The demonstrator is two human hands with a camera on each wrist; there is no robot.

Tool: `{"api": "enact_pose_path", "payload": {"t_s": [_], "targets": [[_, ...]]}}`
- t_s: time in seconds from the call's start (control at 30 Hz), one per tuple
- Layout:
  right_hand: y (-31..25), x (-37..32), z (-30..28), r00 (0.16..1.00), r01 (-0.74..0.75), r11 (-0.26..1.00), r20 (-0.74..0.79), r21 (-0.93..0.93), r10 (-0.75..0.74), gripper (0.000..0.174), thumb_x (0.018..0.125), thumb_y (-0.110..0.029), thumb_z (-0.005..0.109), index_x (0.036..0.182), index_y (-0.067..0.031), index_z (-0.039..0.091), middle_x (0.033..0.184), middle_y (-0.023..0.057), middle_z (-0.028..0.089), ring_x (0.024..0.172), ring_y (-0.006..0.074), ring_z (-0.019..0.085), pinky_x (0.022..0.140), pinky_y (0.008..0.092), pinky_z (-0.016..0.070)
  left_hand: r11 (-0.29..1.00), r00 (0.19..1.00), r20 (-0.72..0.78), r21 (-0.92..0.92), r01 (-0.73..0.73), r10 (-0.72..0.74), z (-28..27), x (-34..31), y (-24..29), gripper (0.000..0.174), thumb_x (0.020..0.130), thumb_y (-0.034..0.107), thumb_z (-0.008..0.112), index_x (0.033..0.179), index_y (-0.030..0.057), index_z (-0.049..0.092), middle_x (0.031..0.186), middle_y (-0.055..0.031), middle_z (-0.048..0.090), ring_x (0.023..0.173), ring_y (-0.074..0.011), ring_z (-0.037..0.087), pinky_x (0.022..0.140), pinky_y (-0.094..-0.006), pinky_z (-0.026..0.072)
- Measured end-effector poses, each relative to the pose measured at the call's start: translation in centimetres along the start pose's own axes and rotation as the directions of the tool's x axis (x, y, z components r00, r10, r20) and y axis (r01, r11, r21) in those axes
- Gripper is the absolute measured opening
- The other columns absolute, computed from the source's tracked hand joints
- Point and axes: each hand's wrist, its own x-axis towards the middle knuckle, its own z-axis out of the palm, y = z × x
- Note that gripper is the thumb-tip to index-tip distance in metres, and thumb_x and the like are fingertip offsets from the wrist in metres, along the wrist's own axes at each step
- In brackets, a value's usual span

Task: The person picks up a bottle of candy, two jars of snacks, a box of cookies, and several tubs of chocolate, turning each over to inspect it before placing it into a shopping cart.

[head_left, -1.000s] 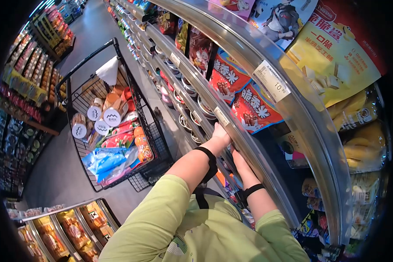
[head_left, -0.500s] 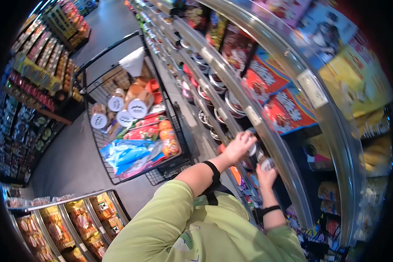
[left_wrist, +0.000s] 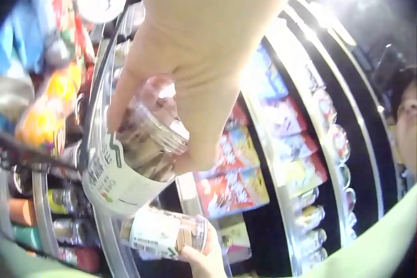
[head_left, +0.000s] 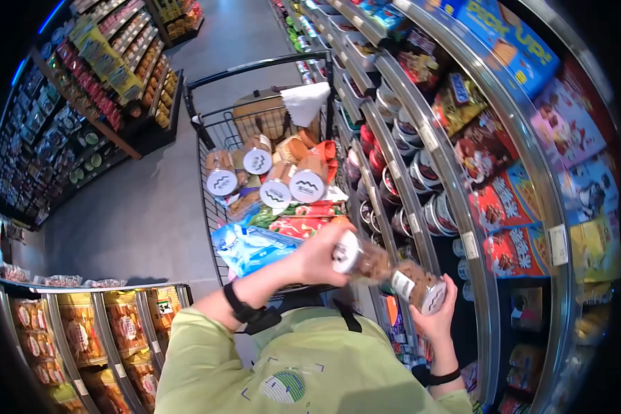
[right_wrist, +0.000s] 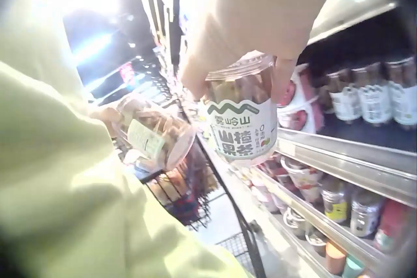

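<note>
- Just changed: both grips were out at the front of the shelf rack (head_left: 486, 338), each with a jar.
- Left grip (head_left: 324, 257): fingers curled round a clear snack jar (head_left: 372, 267), green zigzag on its label; product name not readable.
- Right grip (head_left: 438, 314): curled round a hawthorn-strip jar (head_left: 417, 286), label legible in the right wrist view.
- Jars were just beside each other between the two grips; couldn't tell if touching. Both tilted in the head view.
- Meaning for the work, as judged: pair was already off the shelf, neither in the shopping cart (head_left: 259, 67) yet.
- Cart stood ahead of the left grip; its zigzag-ended jars (head_left: 307, 186) looked like the same kind. Blue bag (head_left: 252, 247) lay beyond the left grip, inside the cart.
- Red snack bags (head_left: 512, 252) sat to the right of the right grip, untouched.
- Versus half a second earlier: grips had been against the shelf edge, jars mostly hidden; by this frame they had pulled back cartward, jars plainly visible.
- Versus a second earlier: fingers had been largely hidden at the shelf.
- View had swung too; four white jar ends in the cart remained.
</note>
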Motion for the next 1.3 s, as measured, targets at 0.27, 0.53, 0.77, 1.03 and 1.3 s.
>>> {"api": "enact_pose_path", "payload": {"t_s": [0.27,0.53,0.77,1.03,1.3], "targets": [[-13.6,14.5,10.4,0.958,0.113,0.933,0.213,0.342,-0.194,0.096,0.058,-0.012,0.082,0.138,-0.0001,0.029,0.127,0.0155,0.042,0.120,0.0247,0.045,0.103,0.0367,0.0372,0.924,0.734,-0.674,0.222,0.310,-0.085,-15.9,-5.2,-0.8,0.080,0.056,0.016,0.080,0.127,0.0051,0.043,0.111,-0.0140,0.055,0.106,-0.0236,0.056,0.091,-0.0349,0.0460],[-21.4,24.7,26.4,0.883,0.463,0.874,0.015,0.149,-0.470,0.093,0.058,-0.019,0.084,0.131,-0.0007,0.031,0.124,0.0222,0.039,0.117,0.0360,0.041,0.101,0.0421,0.0364,0.803,0.582,-0.813,0.355,0.479,0.012,-22.6,-0.9,-12.0,0.082,0.056,0.009,0.077,0.129,0.0080,0.040,0.125,-0.0164,0.044,0.114,-0.0386,0.045,0.098,-0.0436,0.0402],[-18.8,24.6,32.8,0.790,0.562,0.797,0.429,-0.224,-0.437,0.087,0.069,-0.019,0.078,0.139,-0.0050,0.029,0.144,0.0217,0.028,0.134,0.0446,0.026,0.108,0.0490,0.0302,0.805,0.785,-0.620,0.466,0.367,0.001,-22.3,-0.9,-15.9,0.088,0.064,0.016,0.078,0.140,0.0147,0.034,0.141,-0.0194,0.034,0.130,-0.0417,0.034,0.107,-0.0488,0.0315],[-17.8,23.9,30.6,0.733,0.616,0.777,0.455,-0.129,-0.506,0.062,0.081,-0.024,0.066,0.135,-0.0050,0.042,0.146,0.0204,0.031,0.134,0.0386,0.031,0.109,0.0488,0.0290,0.718,0.853,-0.509,0.552,0.425,-0.114,-22.9,-1.5,-16.7,0.093,0.071,0.027,0.076,0.149,0.0187,0.025,0.154,-0.0172,0.019,0.139,-0.0374,0.025,0.111,-0.0559,0.0188],[-10.4,14.8,22.6,0.922,0.332,0.886,0.309,-0.324,-0.232,0.062,0.084,-0.021,0.061,0.139,-0.0066,0.036,0.144,0.0209,0.032,0.133,0.0420,0.032,0.108,0.0525,0.0283,0.664,0.855,-0.501,0.596,0.451,-0.131,-20.4,-2.6,-16.4,0.077,0.074,0.022,0.072,0.142,0.0136,0.038,0.152,-0.0150,0.026,0.139,-0.0379,0.026,0.109,-0.0601,0.0185]]}}
